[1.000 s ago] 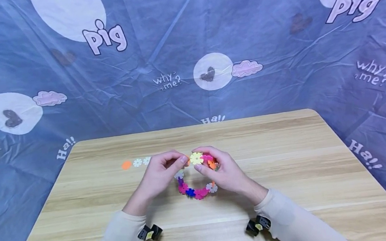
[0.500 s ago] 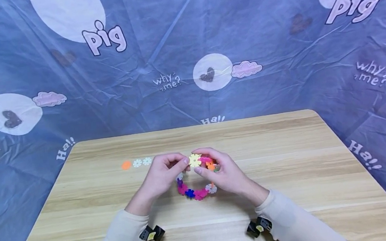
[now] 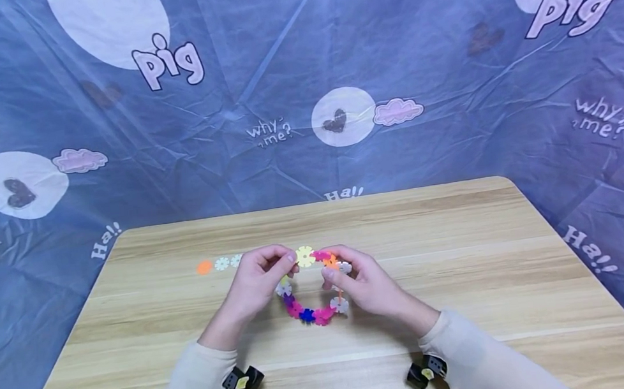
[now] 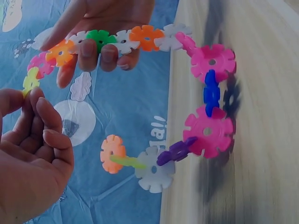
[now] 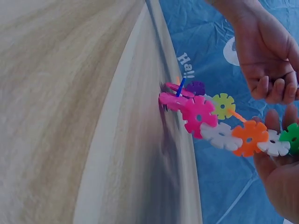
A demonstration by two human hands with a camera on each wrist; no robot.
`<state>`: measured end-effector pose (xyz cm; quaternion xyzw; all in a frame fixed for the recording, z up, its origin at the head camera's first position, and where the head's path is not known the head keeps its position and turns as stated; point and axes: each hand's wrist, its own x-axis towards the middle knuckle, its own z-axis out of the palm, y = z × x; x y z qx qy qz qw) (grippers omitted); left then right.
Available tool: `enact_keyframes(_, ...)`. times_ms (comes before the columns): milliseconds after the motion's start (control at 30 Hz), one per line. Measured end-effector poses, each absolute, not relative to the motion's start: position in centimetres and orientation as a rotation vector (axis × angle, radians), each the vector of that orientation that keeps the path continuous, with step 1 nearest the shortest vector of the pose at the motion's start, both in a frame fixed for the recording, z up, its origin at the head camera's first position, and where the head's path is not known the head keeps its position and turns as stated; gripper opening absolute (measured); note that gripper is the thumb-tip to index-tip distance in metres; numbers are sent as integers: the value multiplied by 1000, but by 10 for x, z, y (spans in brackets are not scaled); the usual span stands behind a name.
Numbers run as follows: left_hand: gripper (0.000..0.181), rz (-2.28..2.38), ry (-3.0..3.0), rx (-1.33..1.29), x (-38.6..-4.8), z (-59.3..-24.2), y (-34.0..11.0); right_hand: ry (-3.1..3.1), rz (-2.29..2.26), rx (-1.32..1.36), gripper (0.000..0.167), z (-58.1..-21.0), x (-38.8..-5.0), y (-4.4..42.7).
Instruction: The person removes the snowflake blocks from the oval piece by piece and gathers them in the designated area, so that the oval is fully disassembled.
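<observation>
A chain of interlocked plastic snowflake discs (image 3: pixel 321 315) in pink, blue, purple, white, orange, green and yellow forms a near-ring between the hands. With thumb and fingertips, my left hand (image 3: pixel 263 277) pinches the yellow disc (image 3: pixel 305 257) at one end of it. My right hand (image 3: pixel 371 281) holds the chain's right side, fingers curled round it near a green disc (image 4: pixel 100 41) and an orange disc (image 4: pixel 147 38). In the left wrist view, the other end, an orange disc (image 4: pixel 112 148), hangs free, apart from the yellow one. The chain's lower part reaches down near the table.
On the wooden table (image 3: pixel 467 234), left of the left hand, lie a loose orange disc (image 3: pixel 205 267) and white discs (image 3: pixel 222 264) in a row, partly hidden by that hand. A blue printed cloth (image 3: pixel 274 64) stands behind the table's far edge.
The yellow disc has shifted left, now in the left fingertips. The right hand has moved from beside the yellow disc to farther along the chain, and the ring shows more openly.
</observation>
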<state>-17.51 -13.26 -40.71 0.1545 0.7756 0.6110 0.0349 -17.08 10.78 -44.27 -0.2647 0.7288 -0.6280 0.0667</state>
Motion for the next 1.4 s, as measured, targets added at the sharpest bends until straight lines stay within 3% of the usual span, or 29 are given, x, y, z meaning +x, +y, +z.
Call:
enact_keyframes(767,23,2015,2235,252,-169,-401,-110,2271,-1941,-824,32,-441,-168,101)
enact_keyframes(1400,22,1837,2301,280,-166,-397,-112,2312,-1954,-784,19,-440,-165,93)
